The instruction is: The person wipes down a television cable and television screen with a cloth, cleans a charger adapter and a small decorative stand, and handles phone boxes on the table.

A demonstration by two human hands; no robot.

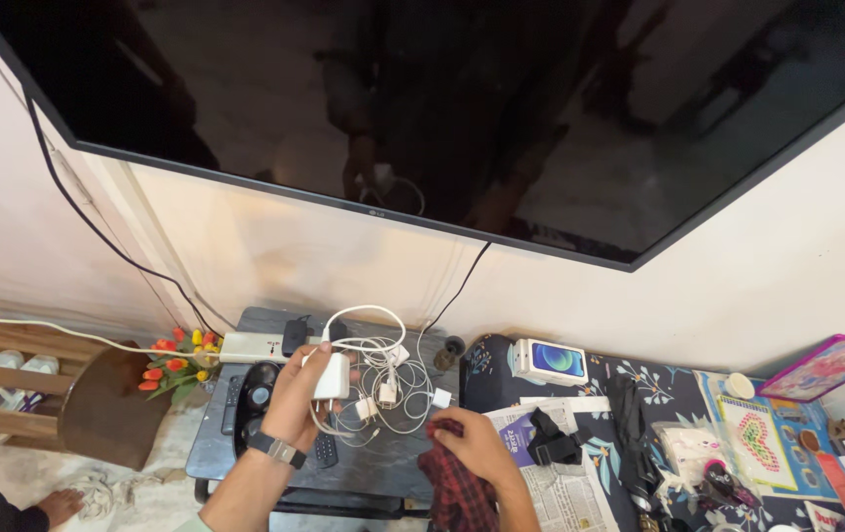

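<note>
My left hand [296, 397], with a dark watch on the wrist, holds a white charger plug [333, 376] above a small dark table [215, 443]. A tangle of white cables [383, 379] with small white adapters trails from the plug across the tabletop. My right hand [472, 445] is closed on a red checked cloth [454, 490] at the table's right front.
A white power strip [250, 346] with black plugs lies at the table's back. Remotes [245, 399] sit left of my hand. A big dark television [462, 108] hangs above. Plastic tulips [178, 360] stand left. A patterned surface on the right holds a phone box [550, 361], newspaper [555, 473], and clutter.
</note>
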